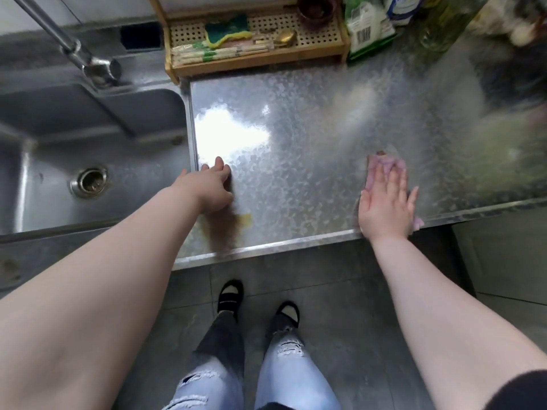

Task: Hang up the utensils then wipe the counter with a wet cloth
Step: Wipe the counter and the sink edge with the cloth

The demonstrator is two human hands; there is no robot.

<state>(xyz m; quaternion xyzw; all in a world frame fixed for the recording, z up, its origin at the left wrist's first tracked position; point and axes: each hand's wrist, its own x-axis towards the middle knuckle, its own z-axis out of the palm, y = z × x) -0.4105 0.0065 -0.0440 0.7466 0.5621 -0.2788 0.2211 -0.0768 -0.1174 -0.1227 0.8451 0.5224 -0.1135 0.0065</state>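
wiping stage: cloth under right palm, stain still on counter

your right hand (386, 204) lies flat on the pink cloth (381, 170), fingers straight and only slightly spread, pressing it onto the steel counter (296, 143) near the front edge, right of centre. a corner of the cloth shows past the heel of the palm at the counter lip.

your left hand (208, 187) rests on the counter just beside the sink (88, 128) rim, fingers loosely extended and close together, holding nothing; it looks like a brace.

no loose utensils on the counter in view, so the hanging step is probably done. a brownish-yellow stain (233, 223) sits near the front edge, just below your left hand and well apart from the cloth.

handling judgement: the cloth is thin, limp and likely wet; it will bunch or slide out if you push with fingertips only. keep the whole palm on its middle, fingers forward, so it travels flat. the wet steel should let it glide easily, so the stain may need firmer pressure.

a wooden rack (254, 39) stands at the back.
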